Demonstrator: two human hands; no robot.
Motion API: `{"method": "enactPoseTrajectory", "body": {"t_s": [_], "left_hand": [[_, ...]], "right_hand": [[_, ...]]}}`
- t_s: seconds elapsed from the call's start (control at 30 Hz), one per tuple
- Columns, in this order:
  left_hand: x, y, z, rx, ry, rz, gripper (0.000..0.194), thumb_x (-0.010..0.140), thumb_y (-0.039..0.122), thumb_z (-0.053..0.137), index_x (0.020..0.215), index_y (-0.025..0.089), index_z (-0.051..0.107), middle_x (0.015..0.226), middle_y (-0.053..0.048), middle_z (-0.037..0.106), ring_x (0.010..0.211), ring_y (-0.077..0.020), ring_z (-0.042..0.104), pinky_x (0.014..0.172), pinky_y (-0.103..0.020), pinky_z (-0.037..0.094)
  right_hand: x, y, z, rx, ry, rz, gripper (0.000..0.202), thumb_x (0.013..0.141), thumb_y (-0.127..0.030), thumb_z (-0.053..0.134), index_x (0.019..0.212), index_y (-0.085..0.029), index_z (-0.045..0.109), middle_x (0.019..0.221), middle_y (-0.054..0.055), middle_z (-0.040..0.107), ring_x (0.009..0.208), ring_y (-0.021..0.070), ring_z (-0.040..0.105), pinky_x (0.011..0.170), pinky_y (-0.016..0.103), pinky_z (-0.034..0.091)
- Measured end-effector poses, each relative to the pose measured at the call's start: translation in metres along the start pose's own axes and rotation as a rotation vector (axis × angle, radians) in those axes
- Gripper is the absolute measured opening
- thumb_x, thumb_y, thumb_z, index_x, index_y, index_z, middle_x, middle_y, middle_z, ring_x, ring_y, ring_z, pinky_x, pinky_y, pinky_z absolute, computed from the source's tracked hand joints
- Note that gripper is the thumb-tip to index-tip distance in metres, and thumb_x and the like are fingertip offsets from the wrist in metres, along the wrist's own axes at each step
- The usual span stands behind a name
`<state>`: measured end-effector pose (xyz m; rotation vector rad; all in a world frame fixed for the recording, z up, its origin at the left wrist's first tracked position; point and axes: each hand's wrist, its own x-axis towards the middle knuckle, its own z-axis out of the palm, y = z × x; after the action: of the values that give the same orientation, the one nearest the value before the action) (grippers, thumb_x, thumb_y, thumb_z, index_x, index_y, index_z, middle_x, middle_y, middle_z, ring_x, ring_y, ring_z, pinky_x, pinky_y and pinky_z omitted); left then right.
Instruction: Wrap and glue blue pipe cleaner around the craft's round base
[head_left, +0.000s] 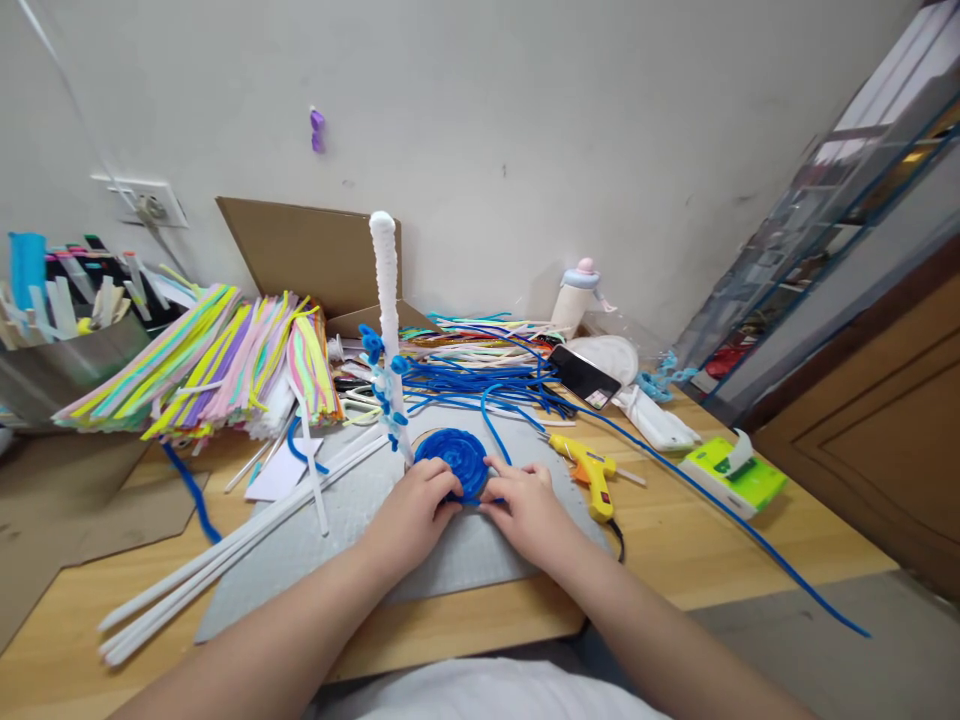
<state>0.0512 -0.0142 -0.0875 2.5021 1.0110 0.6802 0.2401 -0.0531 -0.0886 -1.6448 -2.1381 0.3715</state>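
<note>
A round disc of coiled blue pipe cleaner (459, 458) lies on the grey mat in front of me. My left hand (421, 503) is closed at its near left edge, fingertips pressed onto the rim. On the near right edge my right hand (525, 507) pinches blue pipe cleaner against the disc; a loose blue strand (493, 425) curves up behind these fingers. Exactly what lies between the fingertips is partly hidden. Beside the disc's left side stands a fuzzy white post (386, 285), upright, with small blue flower shapes (371, 343) along it.
A yellow glue gun (595, 470) lies right of the mat (300, 560). White sticks (225, 555) cross its left side. Behind are blue pipe cleaners (472, 376), multicoloured bundles (217, 365), a phone (583, 375) and a bottle (576, 298). A green box (735, 475) sits far right.
</note>
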Motion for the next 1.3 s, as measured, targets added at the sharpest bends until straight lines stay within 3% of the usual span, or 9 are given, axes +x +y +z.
{"method": "enactPoseTrajectory", "body": {"t_s": [0.53, 0.93, 1.17, 1.3], "left_hand": [[-0.002, -0.001, 0.0, -0.008, 0.02, 0.017, 0.01, 0.08, 0.013, 0.059, 0.086, 0.021, 0.062, 0.093, -0.002, 0.058, 0.091, -0.0175, 0.053, 0.081, -0.031, 0.044], [-0.004, -0.005, -0.002, -0.025, 0.003, 0.016, 0.012, 0.082, 0.014, 0.057, 0.088, 0.021, 0.064, 0.095, -0.002, 0.058, 0.091, -0.0165, 0.054, 0.082, -0.03, 0.044], [-0.004, -0.005, 0.001, -0.022, 0.036, 0.027, 0.008, 0.081, 0.014, 0.058, 0.082, 0.02, 0.062, 0.093, -0.002, 0.058, 0.09, -0.0164, 0.054, 0.08, -0.029, 0.043], [-0.004, -0.004, 0.002, -0.018, 0.061, 0.042, 0.01, 0.082, 0.013, 0.055, 0.081, 0.02, 0.062, 0.092, -0.003, 0.057, 0.088, -0.0163, 0.053, 0.079, -0.029, 0.042]], "right_hand": [[-0.006, 0.006, 0.001, 0.05, 0.037, -0.031, 0.01, 0.085, -0.023, 0.057, 0.081, -0.024, 0.067, 0.129, 0.01, 0.057, 0.123, 0.022, 0.047, 0.094, 0.047, 0.025], [-0.016, 0.005, -0.001, -0.021, 0.075, -0.142, 0.013, 0.085, -0.02, 0.055, 0.082, -0.027, 0.066, 0.121, 0.004, 0.061, 0.107, 0.0194, 0.055, 0.098, 0.047, 0.019], [-0.017, 0.002, -0.003, -0.037, 0.114, -0.102, 0.013, 0.086, -0.02, 0.055, 0.08, -0.027, 0.065, 0.111, 0.002, 0.064, 0.102, 0.0191, 0.055, 0.096, 0.045, 0.02], [-0.018, 0.001, -0.006, -0.025, 0.138, -0.089, 0.012, 0.087, -0.023, 0.053, 0.088, -0.028, 0.065, 0.111, 0.003, 0.063, 0.104, 0.0201, 0.054, 0.096, 0.044, 0.021]]}}
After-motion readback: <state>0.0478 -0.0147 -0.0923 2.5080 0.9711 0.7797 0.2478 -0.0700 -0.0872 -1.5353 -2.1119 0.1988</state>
